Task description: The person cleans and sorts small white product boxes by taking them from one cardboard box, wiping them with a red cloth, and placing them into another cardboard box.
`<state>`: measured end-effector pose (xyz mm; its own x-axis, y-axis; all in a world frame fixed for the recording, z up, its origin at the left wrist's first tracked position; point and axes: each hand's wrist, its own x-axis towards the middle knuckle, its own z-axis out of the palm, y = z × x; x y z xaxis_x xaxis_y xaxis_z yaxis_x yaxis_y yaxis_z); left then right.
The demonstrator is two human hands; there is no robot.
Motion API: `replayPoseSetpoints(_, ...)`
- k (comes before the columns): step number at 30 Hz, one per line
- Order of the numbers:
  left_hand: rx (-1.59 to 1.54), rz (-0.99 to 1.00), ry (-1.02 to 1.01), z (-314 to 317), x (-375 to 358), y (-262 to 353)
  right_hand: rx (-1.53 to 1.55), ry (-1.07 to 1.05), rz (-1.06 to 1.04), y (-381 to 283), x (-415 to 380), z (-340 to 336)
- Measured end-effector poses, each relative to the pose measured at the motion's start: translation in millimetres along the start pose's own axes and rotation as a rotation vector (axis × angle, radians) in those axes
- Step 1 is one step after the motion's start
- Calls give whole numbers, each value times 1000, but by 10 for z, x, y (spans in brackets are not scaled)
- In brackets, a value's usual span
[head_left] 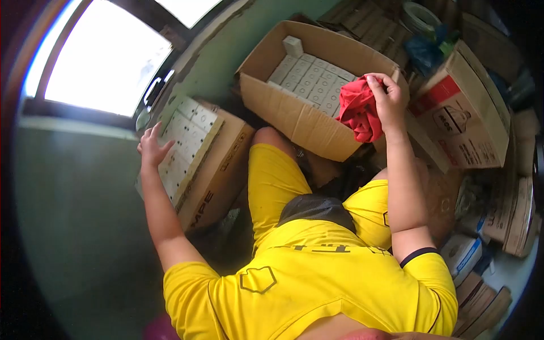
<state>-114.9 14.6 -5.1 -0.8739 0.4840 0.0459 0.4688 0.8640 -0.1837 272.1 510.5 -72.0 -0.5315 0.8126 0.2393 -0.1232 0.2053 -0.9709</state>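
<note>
My right hand (390,102) grips a crumpled red cloth (360,110) over the near right side of an open cardboard box (306,127). Inside that box, rows of small white boxes (314,82) lie side by side, and a single one (292,46) stands up at the far left corner. On the left, my left hand (153,146) has its fingers spread at the edge of a layer of white block-like pieces with dark holes (190,136). Those pieces rest on top of a brown carton (212,175) with printed letters.
A tall carton (467,116) with a red band and a bottle drawing stands at the right. Flattened cardboard (504,209) is stacked beyond it. A roll of tape (420,17) and a blue plastic bag (424,52) lie at the back. A window (102,56) is at upper left.
</note>
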Motion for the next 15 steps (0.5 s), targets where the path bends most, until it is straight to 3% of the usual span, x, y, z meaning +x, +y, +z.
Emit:
replayPoseSetpoints(3,-139,347,260,-71,320,663,256,205,155,-10,113,-278)
replayPoseSetpoints(5,-306,537,306,-282,431,1453,904,209,227,11,242,-498)
replayPoseSetpoints(6,-339,626,264,-320,498,1832,1039,5,198,116,293,-719)
replayPoseSetpoints(9,-316,823,226,-268,681,2877,1401,-79,131,25,347,-744)
replayPoseSetpoints(10,-275,838,145,-204,809,3205,1490,-195,166,19,374,-732)
replayPoseSetpoints(13,-170,747,-28,250,1339,3973,1293,169,258,99,308,-511)
replayPoseSetpoints(15,-199,606,-73,598,1712,4323,1447,-214,251,206,329,-526)
